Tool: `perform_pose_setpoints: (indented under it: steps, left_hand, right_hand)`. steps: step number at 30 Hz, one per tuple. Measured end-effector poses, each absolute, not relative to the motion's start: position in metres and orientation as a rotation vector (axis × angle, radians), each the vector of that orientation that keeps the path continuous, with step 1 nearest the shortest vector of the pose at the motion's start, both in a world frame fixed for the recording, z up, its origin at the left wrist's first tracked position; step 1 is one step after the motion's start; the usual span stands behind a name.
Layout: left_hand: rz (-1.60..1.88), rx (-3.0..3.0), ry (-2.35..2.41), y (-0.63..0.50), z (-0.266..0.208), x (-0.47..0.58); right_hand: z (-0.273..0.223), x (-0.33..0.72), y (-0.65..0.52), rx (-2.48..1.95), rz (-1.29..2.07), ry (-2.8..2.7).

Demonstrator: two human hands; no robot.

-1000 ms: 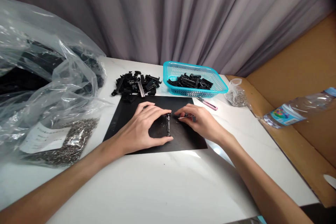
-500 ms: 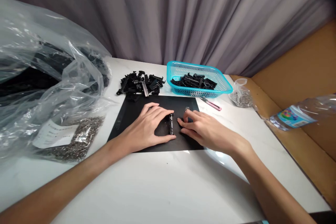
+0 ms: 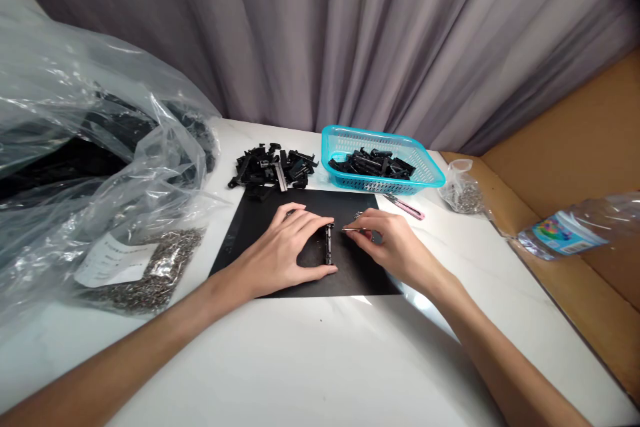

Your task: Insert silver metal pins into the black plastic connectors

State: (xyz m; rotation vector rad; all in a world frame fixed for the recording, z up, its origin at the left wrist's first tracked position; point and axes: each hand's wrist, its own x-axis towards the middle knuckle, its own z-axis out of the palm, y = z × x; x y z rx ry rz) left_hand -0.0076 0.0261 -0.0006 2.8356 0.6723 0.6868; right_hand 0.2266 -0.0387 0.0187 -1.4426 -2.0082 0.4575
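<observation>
A narrow black plastic part (image 3: 329,245) stands lengthwise on the black mat (image 3: 280,288). My left hand (image 3: 285,250) grips it by its two ends, index finger at the far end and thumb at the near end. To its right, a short gap away, my right hand (image 3: 393,240) pinches a small thin metal piece (image 3: 351,229) between thumb and forefinger. Its exact kind is too small to make out. Just beyond those fingers lie small metal pieces (image 3: 358,215), partly hidden by the hand.
A blue basket (image 3: 435,178) of black parts stands behind the mat, left of it a loose pile of black parts (image 3: 273,170). A pink-handled cutter (image 3: 407,208), bags of small metal pieces (image 3: 173,260) (image 3: 465,193) and a plastic bottle (image 3: 565,233) lie around.
My right hand has closed its fingertips on a small metal piece, lifting it slightly off the mat. My left hand keeps its grip on the black part. The whole view has shifted a little.
</observation>
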Motion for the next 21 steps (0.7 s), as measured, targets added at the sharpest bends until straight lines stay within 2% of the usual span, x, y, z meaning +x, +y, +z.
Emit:
perform_pose_setpoints:
  steps: [21]
  left_hand:
    - [0.709, 2.795, 0.683, 0.026, -0.003, -0.009]
  right_hand:
    - [0.009, 0.233, -0.036, -1.643, 0.277, -2.06]
